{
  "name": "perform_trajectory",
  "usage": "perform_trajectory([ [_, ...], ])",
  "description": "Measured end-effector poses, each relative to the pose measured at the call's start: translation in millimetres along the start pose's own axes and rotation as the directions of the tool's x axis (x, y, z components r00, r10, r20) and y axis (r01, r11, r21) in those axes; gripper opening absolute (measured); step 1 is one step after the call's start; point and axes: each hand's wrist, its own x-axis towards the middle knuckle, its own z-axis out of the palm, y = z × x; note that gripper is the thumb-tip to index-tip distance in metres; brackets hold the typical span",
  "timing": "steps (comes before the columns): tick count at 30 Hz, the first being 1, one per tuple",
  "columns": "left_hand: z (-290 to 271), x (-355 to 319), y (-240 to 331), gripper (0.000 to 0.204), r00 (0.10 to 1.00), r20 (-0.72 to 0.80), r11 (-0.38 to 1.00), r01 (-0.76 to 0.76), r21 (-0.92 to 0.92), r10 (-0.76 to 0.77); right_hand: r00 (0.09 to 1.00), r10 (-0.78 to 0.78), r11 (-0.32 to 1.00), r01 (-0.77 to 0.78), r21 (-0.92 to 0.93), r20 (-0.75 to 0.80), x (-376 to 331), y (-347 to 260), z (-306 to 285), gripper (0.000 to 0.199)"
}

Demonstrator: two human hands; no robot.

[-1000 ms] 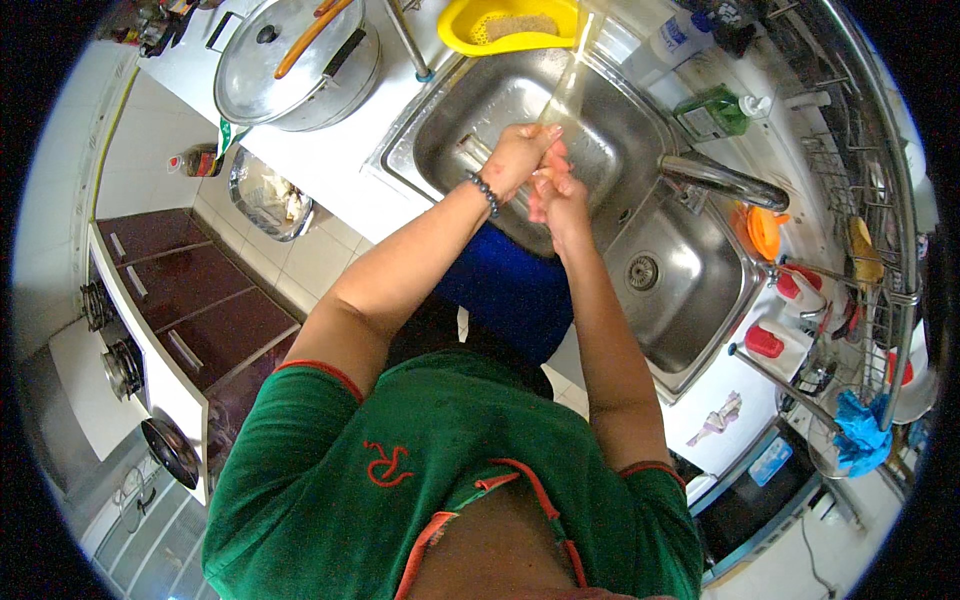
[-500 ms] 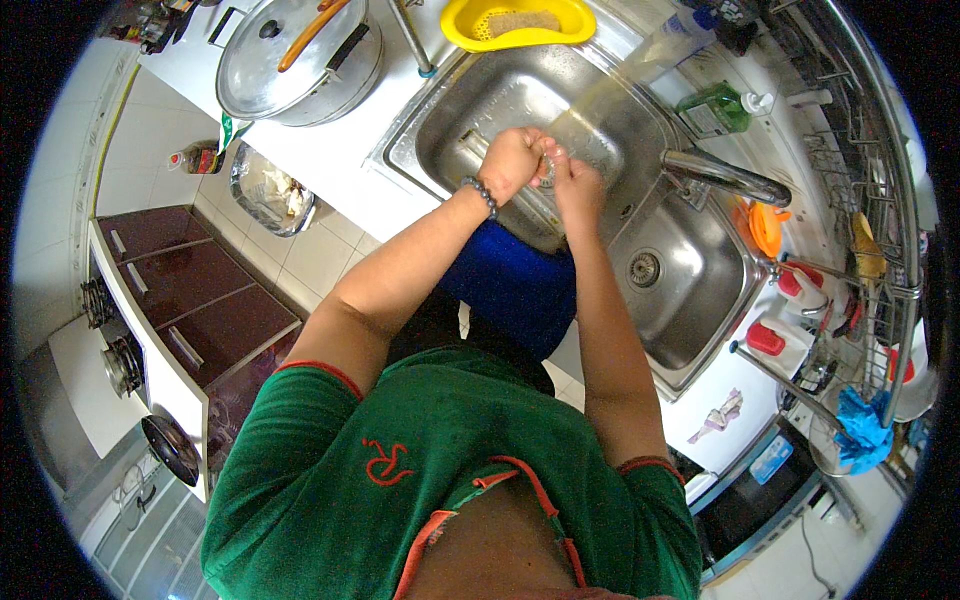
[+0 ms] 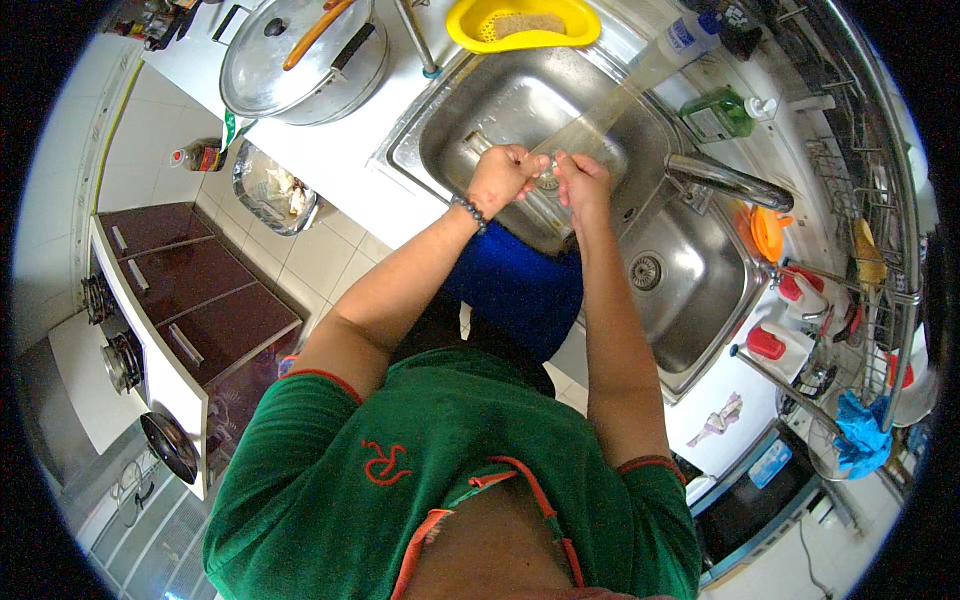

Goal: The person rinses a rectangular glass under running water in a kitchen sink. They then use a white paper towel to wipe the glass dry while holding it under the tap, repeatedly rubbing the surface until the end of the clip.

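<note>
Over the larger basin of the steel sink (image 3: pixel 450 110), my left hand (image 3: pixel 505 178) and my right hand (image 3: pixel 583 185) are close together with a small gap between them. Both have thumb and fingers pinched. A thin see-through strip (image 3: pixel 590 115), like plastic film, slants from the fingertips up toward a clear bottle (image 3: pixel 690 35) with a blue cap. The fingers appear closed on the strip's near end, though its exact edge is hard to see. Beneath the left hand, a long pale shape lies in the basin; its kind is unclear. A dark bead bracelet (image 3: pixel 470 212) circles my left wrist.
A yellow colander (image 3: pixel 480 38) with a brown sponge stands behind the sink. The faucet (image 3: pixel 730 178) reaches in from the right near a green soap bottle (image 3: pixel 720 115). A large lidded pot (image 3: pixel 300 70) occupies the left counter. A dish rack (image 3: pixel 905 240) borders the right.
Both hands have come slightly nearer to me, and the gap between them has widened. The see-through sheet, broader half a second ago, now shows as a narrow slanting strip.
</note>
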Motion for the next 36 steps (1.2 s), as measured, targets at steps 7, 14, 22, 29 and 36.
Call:
perform_trajectory([
  [7,2,-8,-9,0.023,0.995,0.100,0.986,0.023,-0.165,-0.006,0.990,-0.138,0.989,0.138,-0.055,-0.004,12,17,7,0.020],
  [14,-8,-28,-4,0.018,0.925,0.294,0.885,0.335,-0.323,-0.242,0.994,0.072,0.679,0.007,0.734,-0.077,55,1,-8,0.014],
  [22,-6,-27,9,0.019,0.959,0.130,0.968,0.247,0.043,-0.250,0.995,0.101,0.713,-0.081,0.697,0.013,15,18,42,0.014],
  [29,5,-51,14,0.019,0.952,0.157,0.959,0.276,-0.059,-0.264,0.979,0.082,0.809,0.045,0.586,-0.187,60,-14,8,0.016],
  [36,-8,-40,7,0.020,0.940,0.178,0.949,0.307,-0.070,-0.290,0.998,0.059,0.831,-0.055,0.553,0.012,-3,11,39,0.007],
])
